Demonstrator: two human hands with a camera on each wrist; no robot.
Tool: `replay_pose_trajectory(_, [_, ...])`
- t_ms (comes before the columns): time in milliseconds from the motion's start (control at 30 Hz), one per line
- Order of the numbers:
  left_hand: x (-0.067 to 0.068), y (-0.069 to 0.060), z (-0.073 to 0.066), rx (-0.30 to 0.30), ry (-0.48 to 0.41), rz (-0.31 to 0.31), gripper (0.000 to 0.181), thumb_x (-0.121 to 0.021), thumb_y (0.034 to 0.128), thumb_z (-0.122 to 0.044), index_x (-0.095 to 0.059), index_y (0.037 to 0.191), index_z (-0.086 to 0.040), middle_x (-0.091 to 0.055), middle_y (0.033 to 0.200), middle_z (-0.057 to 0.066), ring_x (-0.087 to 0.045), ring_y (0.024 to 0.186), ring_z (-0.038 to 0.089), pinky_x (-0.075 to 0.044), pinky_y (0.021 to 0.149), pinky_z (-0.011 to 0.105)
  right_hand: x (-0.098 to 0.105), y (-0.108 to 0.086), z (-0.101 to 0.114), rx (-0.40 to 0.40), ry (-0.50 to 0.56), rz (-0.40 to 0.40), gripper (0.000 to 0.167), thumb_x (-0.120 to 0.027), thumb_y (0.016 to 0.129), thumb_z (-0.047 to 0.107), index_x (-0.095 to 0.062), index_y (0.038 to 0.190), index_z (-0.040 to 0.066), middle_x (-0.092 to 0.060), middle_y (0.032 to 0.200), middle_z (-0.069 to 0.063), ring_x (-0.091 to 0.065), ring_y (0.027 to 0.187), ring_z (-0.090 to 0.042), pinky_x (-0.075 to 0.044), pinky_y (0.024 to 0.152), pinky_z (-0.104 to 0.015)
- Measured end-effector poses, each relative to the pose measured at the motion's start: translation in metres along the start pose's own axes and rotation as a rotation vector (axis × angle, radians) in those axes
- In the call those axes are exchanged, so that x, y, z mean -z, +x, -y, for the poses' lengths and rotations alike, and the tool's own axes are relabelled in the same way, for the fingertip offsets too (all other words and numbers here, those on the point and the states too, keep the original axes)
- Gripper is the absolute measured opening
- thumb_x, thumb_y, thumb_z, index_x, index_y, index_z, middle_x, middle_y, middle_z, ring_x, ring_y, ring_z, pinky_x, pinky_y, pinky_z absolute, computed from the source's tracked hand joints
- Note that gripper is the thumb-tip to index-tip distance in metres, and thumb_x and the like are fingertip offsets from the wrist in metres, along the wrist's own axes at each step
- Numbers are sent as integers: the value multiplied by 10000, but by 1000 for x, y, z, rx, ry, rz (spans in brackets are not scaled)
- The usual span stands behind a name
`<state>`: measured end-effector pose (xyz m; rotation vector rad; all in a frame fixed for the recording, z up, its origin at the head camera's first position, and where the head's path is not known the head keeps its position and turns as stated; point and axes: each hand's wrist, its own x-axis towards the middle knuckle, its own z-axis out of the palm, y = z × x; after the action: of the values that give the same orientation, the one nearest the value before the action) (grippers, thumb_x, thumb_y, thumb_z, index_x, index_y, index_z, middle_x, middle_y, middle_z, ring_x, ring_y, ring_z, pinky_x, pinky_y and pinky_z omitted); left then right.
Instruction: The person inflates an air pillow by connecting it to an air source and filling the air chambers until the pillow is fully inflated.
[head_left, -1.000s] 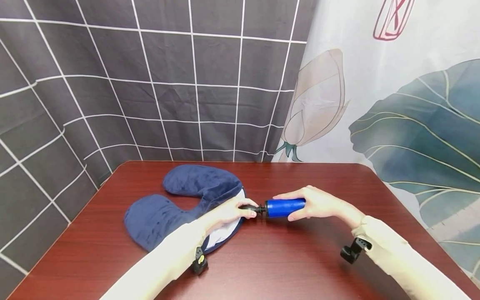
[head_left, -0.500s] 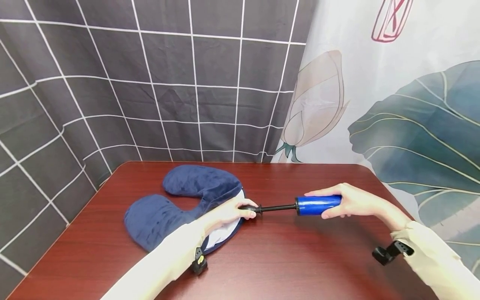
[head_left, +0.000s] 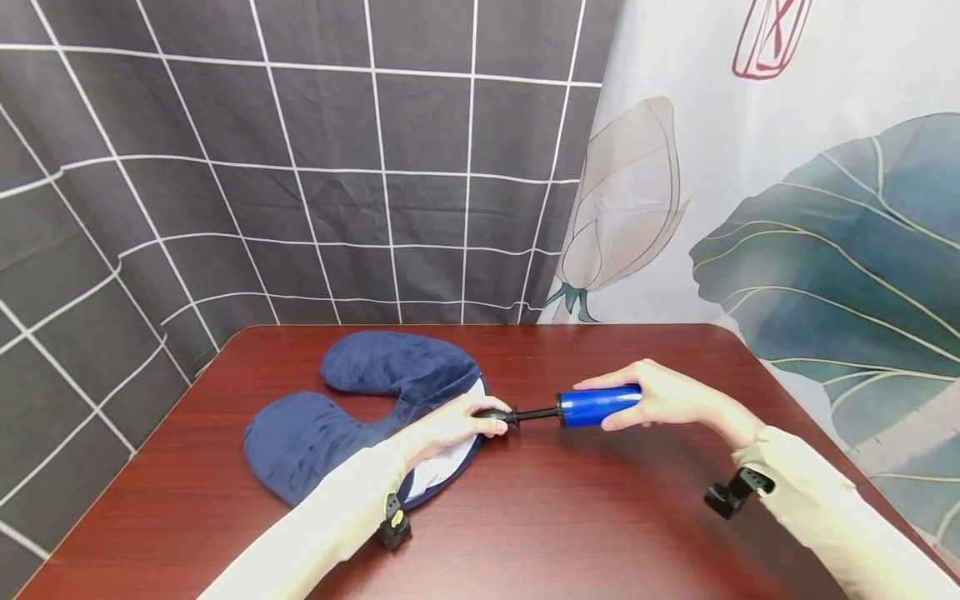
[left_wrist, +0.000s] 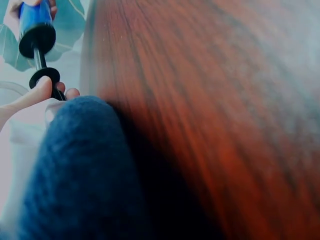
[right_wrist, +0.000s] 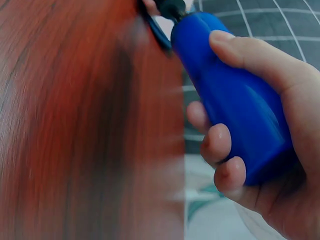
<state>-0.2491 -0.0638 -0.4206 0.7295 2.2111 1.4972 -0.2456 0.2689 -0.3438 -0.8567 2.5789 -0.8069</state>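
Observation:
A navy plush neck pillow (head_left: 401,362) lies on the left of the table, with a white patch (head_left: 444,468) along its right curve. My left hand (head_left: 450,423) rests over that edge and grips the black end of a hand pump (head_left: 588,407). Whether this end meets the pillow is hidden by the fingers. My right hand (head_left: 663,396) wraps round the blue barrel (right_wrist: 235,100), thumb on one side and fingers curled on the other. Between the hands, a short length of black rod (head_left: 537,413) shows. In the left wrist view the pillow (left_wrist: 90,165) fills the lower left.
The red-brown wooden table (head_left: 540,533) runs under both arms. Behind it hangs a dark grey cloth with white grid lines (head_left: 337,167), and a white floral curtain (head_left: 750,167) hangs at the right. Small black cameras sit on both wrists.
My right hand first pulled the blue barrel away to the right, lengthening the bare rod, then moved it partway back left. My left hand and the pillow have stayed in place.

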Motion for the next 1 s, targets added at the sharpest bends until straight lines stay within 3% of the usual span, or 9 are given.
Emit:
replay_pose_trajectory(233, [0, 0, -2, 5, 13, 1, 280, -661, 927, -122, -651, 1171, 15, -626, 806, -87, -564, 759, 46, -453, 767, 194, -28, 32, 16, 84, -32, 5, 566, -771, 836, 392, -591, 1365, 304, -686, 1232, -43, -648, 910, -178, -569, 597, -287])
replay_pose_trajectory(433, [0, -1, -2, 6, 13, 4, 283, -660, 928, -124, -656, 1173, 17, -666, 852, -29, -571, 768, 42, -461, 769, 187, -34, 37, 18, 139, -90, -19, 577, -763, 834, 426, -593, 1368, 288, -695, 1240, -18, -662, 962, -159, -557, 695, -233])
replay_pose_trajectory(600, [0, -1, -3, -11, 58, -2, 268, -665, 923, -137, -671, 1151, 4, -668, 840, 3, -565, 758, 30, -458, 760, 189, -27, 30, 14, 146, -128, -16, 584, -774, 833, 403, -582, 1376, 304, -701, 1229, -18, -661, 927, -129, -550, 695, -237])
replay_pose_trajectory(767, [0, 1, -3, -17, 76, -12, 259, -674, 917, -138, -677, 1137, -1, -666, 829, 14, -565, 743, 27, -466, 746, 187, -12, 13, 8, 77, -94, -9, 585, -793, 821, 377, -582, 1365, 337, -696, 1198, -47, -641, 865, -140, -557, 601, -282])
replay_pose_trajectory(1000, [1, 0, -2, -27, 87, -12, 271, -669, 920, -134, -668, 1152, 7, -717, 908, 126, -592, 735, 30, -499, 746, 197, 11, -15, -2, -6, -42, -3, 580, -794, 825, 346, -580, 1365, 332, -678, 1152, -73, -630, 809, -146, -547, 524, -349])
